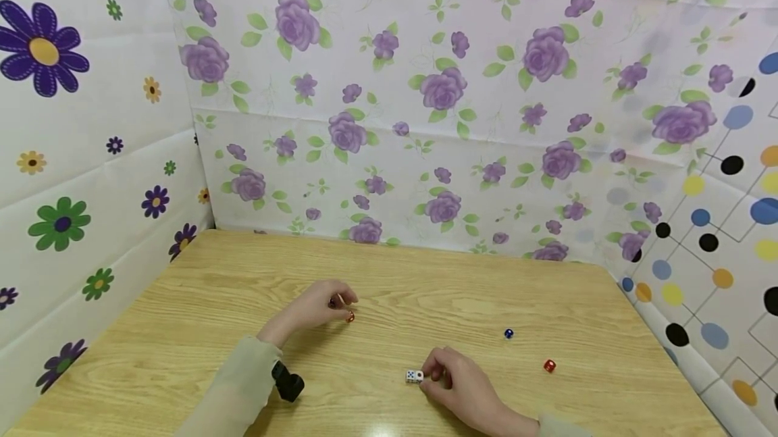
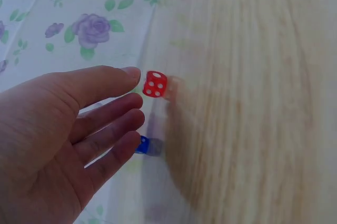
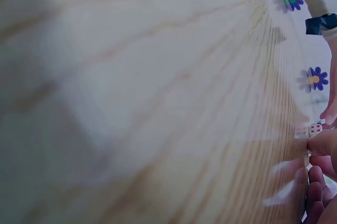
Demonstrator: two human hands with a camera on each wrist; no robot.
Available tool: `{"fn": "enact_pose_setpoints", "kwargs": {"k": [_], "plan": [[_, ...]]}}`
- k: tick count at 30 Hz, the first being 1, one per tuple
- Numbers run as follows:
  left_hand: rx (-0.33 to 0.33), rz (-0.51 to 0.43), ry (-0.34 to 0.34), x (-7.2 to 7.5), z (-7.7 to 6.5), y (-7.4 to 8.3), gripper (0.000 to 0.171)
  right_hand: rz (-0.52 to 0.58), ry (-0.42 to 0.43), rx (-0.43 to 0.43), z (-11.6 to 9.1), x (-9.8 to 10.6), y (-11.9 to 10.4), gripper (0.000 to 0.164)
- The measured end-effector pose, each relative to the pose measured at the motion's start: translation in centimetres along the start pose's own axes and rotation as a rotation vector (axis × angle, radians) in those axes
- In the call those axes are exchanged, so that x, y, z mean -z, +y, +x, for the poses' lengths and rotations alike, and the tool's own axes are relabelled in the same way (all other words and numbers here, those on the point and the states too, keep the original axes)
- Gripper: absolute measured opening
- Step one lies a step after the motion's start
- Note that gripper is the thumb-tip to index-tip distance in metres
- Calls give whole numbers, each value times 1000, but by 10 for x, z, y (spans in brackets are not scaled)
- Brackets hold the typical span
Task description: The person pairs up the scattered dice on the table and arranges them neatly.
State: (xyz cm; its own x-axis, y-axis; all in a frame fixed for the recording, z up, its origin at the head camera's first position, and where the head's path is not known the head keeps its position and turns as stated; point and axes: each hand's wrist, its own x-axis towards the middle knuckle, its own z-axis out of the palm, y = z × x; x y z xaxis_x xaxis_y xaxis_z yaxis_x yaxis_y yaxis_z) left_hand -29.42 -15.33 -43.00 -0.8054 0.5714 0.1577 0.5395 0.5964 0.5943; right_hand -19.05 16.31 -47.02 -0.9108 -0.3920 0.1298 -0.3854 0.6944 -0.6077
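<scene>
My left hand (image 1: 321, 303) hovers low over the table with its fingers loosely bent and nothing held. Just off its fingertips sits a red die (image 2: 156, 84) with white dots. A blue die (image 2: 142, 145) lies behind the little finger, partly hidden by it. Nearer the front edge, my right hand (image 1: 464, 386) pinches a white die (image 1: 419, 375) between thumb and index finger. Against that die's left side is another white die (image 1: 410, 376) showing blue dots. The right wrist view shows a white face with red dots (image 3: 315, 129) at the fingertips.
Right of the right hand lie a small blue die (image 1: 508, 333) and a red die (image 1: 550, 366). The wooden table (image 1: 462, 288) is bordered by patterned cloth walls (image 1: 389, 86) at the back and both sides. A black device (image 1: 288, 383) is strapped to the left wrist.
</scene>
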Motion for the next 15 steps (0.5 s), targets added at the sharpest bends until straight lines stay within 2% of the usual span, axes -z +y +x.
{"fn": "enact_pose_setpoints", "kwargs": {"k": [8, 15], "plan": [[22, 2, -9, -1, -1, -4, 20, 15, -4, -4, 0, 1, -2, 11], [-1, 30, -17, -4, -2, -6, 16, 5, 12, 7, -1, 0, 0, 11]]}}
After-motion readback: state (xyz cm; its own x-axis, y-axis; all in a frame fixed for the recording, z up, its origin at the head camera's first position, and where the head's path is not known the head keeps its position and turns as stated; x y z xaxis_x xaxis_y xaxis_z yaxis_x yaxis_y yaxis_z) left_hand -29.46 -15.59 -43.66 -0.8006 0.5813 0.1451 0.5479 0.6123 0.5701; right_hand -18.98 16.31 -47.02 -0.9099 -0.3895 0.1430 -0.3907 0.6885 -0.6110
